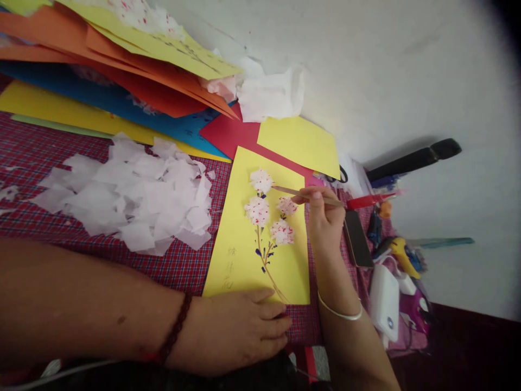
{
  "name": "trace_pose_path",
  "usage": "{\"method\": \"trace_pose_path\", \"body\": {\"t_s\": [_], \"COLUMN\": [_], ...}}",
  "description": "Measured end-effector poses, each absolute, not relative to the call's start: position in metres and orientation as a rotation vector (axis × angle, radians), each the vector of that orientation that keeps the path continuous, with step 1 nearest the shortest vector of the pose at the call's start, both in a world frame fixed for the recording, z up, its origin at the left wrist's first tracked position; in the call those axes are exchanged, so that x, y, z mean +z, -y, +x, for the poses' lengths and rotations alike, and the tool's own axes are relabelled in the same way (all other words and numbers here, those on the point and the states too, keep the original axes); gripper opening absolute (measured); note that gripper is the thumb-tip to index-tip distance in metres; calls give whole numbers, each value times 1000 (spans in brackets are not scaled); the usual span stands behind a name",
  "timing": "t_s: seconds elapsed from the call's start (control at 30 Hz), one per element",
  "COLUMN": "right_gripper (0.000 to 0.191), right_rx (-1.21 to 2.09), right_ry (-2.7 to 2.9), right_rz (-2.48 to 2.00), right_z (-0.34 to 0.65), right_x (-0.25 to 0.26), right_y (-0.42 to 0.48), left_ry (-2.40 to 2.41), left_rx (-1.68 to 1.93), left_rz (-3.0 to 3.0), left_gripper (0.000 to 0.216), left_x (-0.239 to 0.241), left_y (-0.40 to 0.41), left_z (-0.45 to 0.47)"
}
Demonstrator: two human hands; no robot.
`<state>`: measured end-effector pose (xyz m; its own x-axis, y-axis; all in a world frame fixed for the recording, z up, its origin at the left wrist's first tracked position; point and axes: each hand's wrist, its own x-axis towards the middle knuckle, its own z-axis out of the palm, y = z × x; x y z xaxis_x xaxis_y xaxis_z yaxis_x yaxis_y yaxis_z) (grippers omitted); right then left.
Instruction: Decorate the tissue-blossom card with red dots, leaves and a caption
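Observation:
A yellow sheet (240,233) bears a flower picture with drawn brown stems, dark blue marks and several white paper blossoms (257,210) flecked with red. Faint handwritten characters run down its left side. My right hand (325,217) pinches a thin pointed wooden stick (293,192), whose tip is at the edge of the top blossom (261,181). Whether the tip touches it, I cannot tell. My left hand (240,328) lies flat with fingers stretched out, over the sheet's bottom edge and holding nothing.
Torn white paper pieces (142,190) are heaped to the left on the checked cloth (24,146). Behind them are stacked coloured sheets (134,70) and a white tissue roll (271,92). On the right lie a dark phone (358,239), a red pen-like item (368,201) and a white device (385,301).

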<state>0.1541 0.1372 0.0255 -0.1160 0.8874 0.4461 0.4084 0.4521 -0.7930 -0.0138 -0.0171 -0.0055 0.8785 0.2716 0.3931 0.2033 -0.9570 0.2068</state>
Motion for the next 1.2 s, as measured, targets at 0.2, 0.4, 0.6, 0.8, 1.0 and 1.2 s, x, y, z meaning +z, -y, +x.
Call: {"method": "trace_pose_path", "body": {"t_s": [0.2, 0.4, 0.6, 0.8, 1.0, 1.2], "right_gripper": [30, 28, 27, 28, 31, 32], "right_rx": [559, 614, 429, 224, 314, 378], "right_ry": [1634, 1626, 1510, 1402, 1386, 1433], "right_rz": [-1121, -1100, -1088, -1266, -1323, -1353], "right_z": [157, 158, 185, 238, 251, 247], "right_x": [25, 21, 31, 24, 5, -1], "right_y": [-138, -138, -153, -184, -195, -197], "left_ry": [-385, -389, -371, -387, -367, -367], "left_rx": [677, 669, 617, 674, 663, 677], "left_rz": [2887, 2892, 2880, 2845, 2841, 2828], "left_gripper": [39, 38, 42, 39, 39, 39], "left_x": [-7, -9, -10, -19, -22, -23], "left_y": [18, 19, 19, 21, 21, 22], "left_z": [-14, -13, -13, -8, -7, -7]}}
